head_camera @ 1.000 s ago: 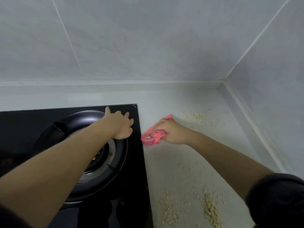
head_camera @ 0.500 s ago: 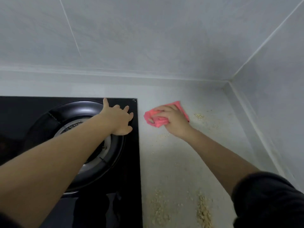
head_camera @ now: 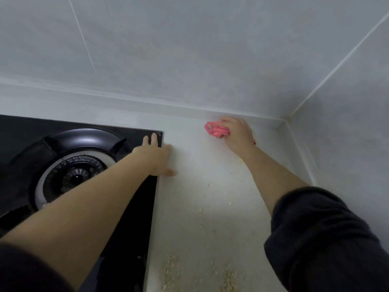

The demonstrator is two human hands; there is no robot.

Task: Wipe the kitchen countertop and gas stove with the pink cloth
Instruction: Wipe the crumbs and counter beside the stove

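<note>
In the head view, the cloth [head_camera: 215, 129] sat right of centre in the upper half of the frame, on the pale desk [head_camera: 189, 207] close under the back wall [head_camera: 189, 60]. It was bunched into a small pink wad. The right hand [head_camera: 237, 132] lay over it with fingers curled round the folds, pressing it down; only the wad's left end showed past the fingers.

The left hand [head_camera: 155, 158], at centre frame, lay flat with fingers straight across the corner of the black stove [head_camera: 21, 133] and the desk beside it, holding nothing.

Loose crumbs [head_camera: 170, 272] were strewn down the desk, thickest at the bottom edge of the frame.

The cloth looked light, soft and limp, so it would likely crumple, not push like a pad. It seemed best gripped as here, from above over the bunched middle, with the palm giving the pressure. It should slide easily over the smooth desk. The dry crumbs would probably scatter under a quick stroke. The ridged burner [head_camera: 75, 178] at left might snag the folds.
</note>
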